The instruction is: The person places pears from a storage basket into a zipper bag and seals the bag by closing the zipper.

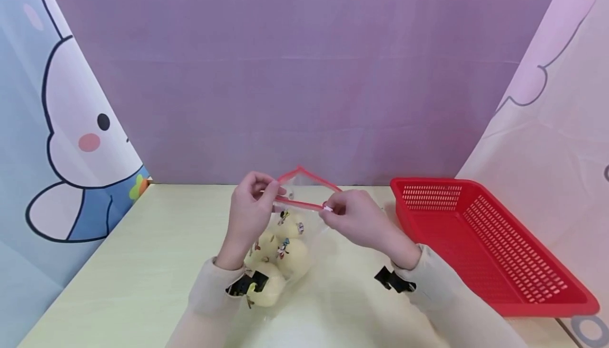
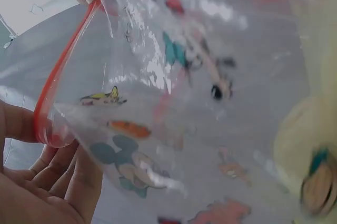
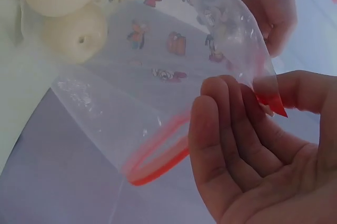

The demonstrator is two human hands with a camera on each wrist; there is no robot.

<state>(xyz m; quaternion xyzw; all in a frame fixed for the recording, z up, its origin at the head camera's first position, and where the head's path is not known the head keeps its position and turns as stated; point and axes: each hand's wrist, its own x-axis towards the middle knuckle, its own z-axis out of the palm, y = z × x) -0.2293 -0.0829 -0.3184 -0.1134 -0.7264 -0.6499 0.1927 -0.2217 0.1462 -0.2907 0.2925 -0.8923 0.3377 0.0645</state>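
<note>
A clear zip bag with cartoon prints hangs between my two hands over the table, its mouth spread into a loop. Red zip strips edge the mouth. Inside, several pale yellow round balls lie toward the bottom; one ball shows a small dimple in the right wrist view. My left hand pinches the near strip at its left end between thumb and finger. At the right corner, my right hand pinches the strip by a small white slider. The left wrist partly hides the lowest ball.
A red plastic basket with perforated walls stands at the right of the pale table. A purple cloth hangs behind the table, with printed cartoon curtains at the sides.
</note>
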